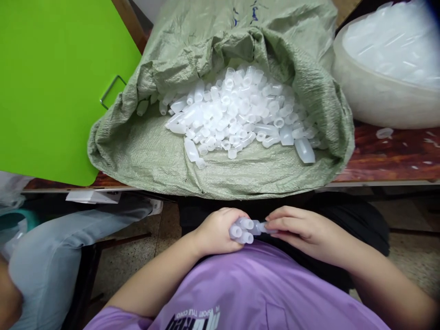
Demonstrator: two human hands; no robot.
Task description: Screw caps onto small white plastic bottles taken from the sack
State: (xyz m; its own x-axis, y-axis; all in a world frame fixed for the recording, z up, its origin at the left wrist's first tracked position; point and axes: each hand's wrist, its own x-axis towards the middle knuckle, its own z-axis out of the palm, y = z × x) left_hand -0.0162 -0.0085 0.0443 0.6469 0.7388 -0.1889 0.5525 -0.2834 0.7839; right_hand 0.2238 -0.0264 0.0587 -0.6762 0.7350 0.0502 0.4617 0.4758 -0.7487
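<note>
My left hand [216,231] is closed round a small bunch of translucent white plastic bottles [243,230], held close to my purple shirt below the table edge. My right hand [299,229] pinches the end of one small bottle [261,226] sticking out of that bunch, fingers pressed together. Just beyond my hands, a green woven sack [151,151] lies open on the table, and a heap of the same little bottles [237,112] spills out of its mouth.
A bright green board [51,87] with a metal clip covers the table's left part. A large white tub [381,96] of clear plastic parts stands at the right, one loose piece [384,133] beside it. Another person's leg in light trousers [62,247] is at lower left.
</note>
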